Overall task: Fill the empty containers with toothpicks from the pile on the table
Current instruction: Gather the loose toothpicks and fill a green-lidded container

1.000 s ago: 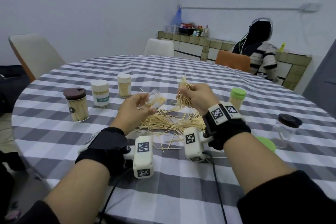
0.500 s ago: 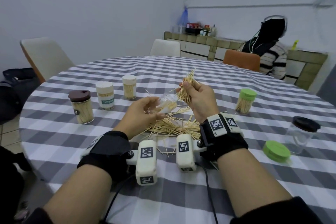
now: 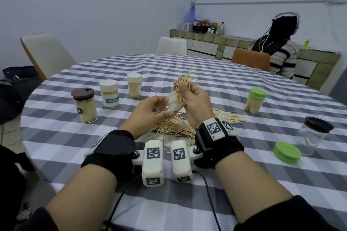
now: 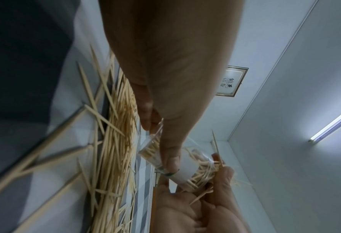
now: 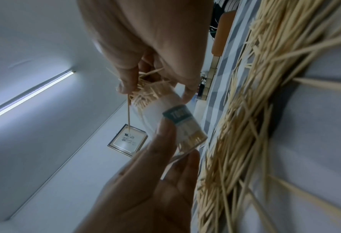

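While my left hand curls round the small clear jar, thumb on its near side and fingers behind, my right hand pinches a bundle of toothpicks between thumb and fingertips and feeds their lower ends into the jar's mouth. The jar is tilted, mouth up and to the right, raised above the pile in the middle of the table. In the right wrist view the jar already has sticks standing at its bottom and more splayed at its mouth, so I judge it partly filled. The sticks are light, stiff and thin; they fan out easily, and several in the bundle already cross at odd angles, so I hold them near the middle and would keep them parallel before letting go. The jar looks like light, smooth plastic, best held round the body, away from the mouth. Left of me stand a brown-lidded jar, a labelled white one and a cream one, all holding sticks. Right are a green-lidded jar with sticks, a loose green lid nearer, and an empty dark-lidded glass jar.
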